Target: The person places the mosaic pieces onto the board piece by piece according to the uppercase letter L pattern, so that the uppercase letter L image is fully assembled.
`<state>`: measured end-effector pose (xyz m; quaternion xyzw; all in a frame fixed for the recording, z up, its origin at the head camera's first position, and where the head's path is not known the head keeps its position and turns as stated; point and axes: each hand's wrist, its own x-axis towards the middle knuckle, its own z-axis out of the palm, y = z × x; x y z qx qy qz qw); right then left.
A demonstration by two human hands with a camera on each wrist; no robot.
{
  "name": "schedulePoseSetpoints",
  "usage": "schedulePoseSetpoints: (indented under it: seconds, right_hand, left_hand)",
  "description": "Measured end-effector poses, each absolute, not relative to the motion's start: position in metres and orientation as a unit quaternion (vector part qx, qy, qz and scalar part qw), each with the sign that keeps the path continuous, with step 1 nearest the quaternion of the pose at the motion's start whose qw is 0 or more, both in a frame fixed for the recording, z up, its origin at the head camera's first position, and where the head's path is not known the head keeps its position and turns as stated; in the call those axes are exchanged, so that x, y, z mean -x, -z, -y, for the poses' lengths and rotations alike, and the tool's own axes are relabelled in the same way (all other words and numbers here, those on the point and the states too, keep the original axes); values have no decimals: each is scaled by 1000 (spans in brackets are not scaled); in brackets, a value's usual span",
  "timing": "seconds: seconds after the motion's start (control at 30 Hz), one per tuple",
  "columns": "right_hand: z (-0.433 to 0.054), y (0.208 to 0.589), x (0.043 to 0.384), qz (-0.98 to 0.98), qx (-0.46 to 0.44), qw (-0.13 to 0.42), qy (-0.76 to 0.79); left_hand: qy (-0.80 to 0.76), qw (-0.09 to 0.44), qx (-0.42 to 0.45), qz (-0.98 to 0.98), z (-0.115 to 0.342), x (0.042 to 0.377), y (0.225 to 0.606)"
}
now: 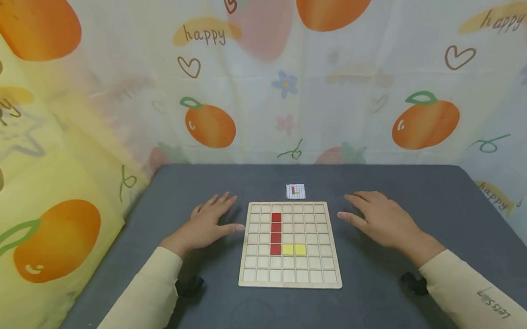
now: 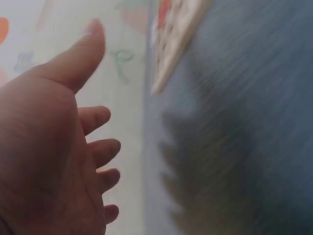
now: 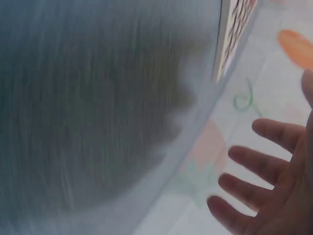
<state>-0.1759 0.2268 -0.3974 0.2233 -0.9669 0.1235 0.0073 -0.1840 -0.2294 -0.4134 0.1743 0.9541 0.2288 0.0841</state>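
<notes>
A wooden grid board (image 1: pixel 290 285) lies flat on the dark grey table. Set in its cells are several red squares (image 1: pixel 276 228) in a column and two yellow squares (image 1: pixel 294 250) side by side, right of the lowest red one. To the left of the board hovers my left hand (image 1: pixel 208 226), fingers spread and thumb towards the board's edge. My right hand (image 1: pixel 382 219) is held over the table on the other side, its fingers loosely extended. In both wrist views the palms hold nothing, and shadows of the fingers fall on the tabletop.
Behind the board lies a small printed card (image 1: pixel 295 191) with a grid showing red and yellow marks. A fruit-patterned curtain (image 1: pixel 266 101) rises along the table's far edge, and yellowish cloth (image 1: pixel 46 184) hangs at the left. A dark band (image 1: pixel 189 286) sits at the left wrist.
</notes>
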Motion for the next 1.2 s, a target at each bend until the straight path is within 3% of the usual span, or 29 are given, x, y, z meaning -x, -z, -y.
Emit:
schedulePoseSetpoints:
  seconds: [0.2,0.4,0.7,1.2]
  right_hand:
    - [-251,369,182,982,-183,-5,-51]
    - [-262,356,181,988,-146,-32,-42]
    - [-264,356,174,989,-137,-38,-38]
    - [-257,369,171,987,-150,-24,-43]
  left_hand:
    - [-169,75,-149,-971,254,185,369]
    - [-140,65,-119,-981,259,181,351]
    - [-122,50,-112,-985,259,178,349]
    - [-136,60,-115,-982,259,177,375]
